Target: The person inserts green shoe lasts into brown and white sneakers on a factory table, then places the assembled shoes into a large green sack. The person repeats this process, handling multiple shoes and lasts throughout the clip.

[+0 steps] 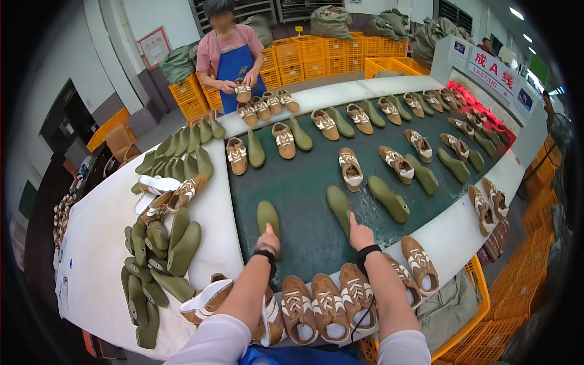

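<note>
My left hand (268, 238) rests on the near end of an olive green shoe last (267, 215) lying on the dark green conveyor belt (304, 194). My right hand (360, 234) touches the near end of a second green last (339, 205) on the belt. Both wrists wear black bands. Several brown and white shoe uppers (328, 304) stand in a row on the white edge just below my hands.
More lasts and brown shoes lie in pairs along the belt. A heap of green lasts (159, 255) covers the white table at left. A person in a blue apron (234, 61) holds a shoe at the far end. Yellow crates (328, 55) stand behind.
</note>
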{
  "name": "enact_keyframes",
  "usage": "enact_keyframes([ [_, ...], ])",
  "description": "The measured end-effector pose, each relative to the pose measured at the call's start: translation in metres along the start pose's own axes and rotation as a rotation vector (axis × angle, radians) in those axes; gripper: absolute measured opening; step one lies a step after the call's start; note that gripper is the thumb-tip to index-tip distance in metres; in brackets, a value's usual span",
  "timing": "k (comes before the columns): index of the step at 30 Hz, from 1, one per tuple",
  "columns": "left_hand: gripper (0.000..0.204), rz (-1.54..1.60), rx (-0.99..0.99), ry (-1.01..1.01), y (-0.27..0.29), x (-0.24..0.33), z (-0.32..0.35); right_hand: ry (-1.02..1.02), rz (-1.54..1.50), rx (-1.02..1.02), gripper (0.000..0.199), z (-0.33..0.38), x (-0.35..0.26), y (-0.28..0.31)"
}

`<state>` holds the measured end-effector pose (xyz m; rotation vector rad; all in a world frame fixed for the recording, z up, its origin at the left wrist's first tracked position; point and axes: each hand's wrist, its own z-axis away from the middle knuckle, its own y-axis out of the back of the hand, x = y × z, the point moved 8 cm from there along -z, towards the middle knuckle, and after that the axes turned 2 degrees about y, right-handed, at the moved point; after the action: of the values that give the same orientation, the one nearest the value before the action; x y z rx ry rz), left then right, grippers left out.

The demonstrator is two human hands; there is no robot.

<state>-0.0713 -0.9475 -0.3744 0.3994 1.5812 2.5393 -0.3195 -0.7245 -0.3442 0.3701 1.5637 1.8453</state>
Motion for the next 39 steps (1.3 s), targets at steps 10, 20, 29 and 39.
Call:
enact_keyframes([
  [10, 0.051, 0.241, 0.164, -0.796, 0.190, -0.037, 0.161, 0.312, -0.051, -0.049, 0.054, 0.071, -0.066, 0.050],
  [20, 0.061, 0.195, 0.483, -0.505, 0.116, -0.220, 0.272, 0.916, -0.244, -0.410, 0.038, 0.272, -0.261, 0.005],
  [29, 0.040, 1.489, 0.245, -0.588, 0.167, -0.212, 0.327, 0.993, -0.831, -0.056, 0.090, 0.306, -0.309, 0.074],
  [39, 0.045, 1.790, -0.437, -0.516, 0.124, -0.158, 0.322, 0.658, -1.332, -0.201, 0.066, 0.309, -0.283, 0.075],
])
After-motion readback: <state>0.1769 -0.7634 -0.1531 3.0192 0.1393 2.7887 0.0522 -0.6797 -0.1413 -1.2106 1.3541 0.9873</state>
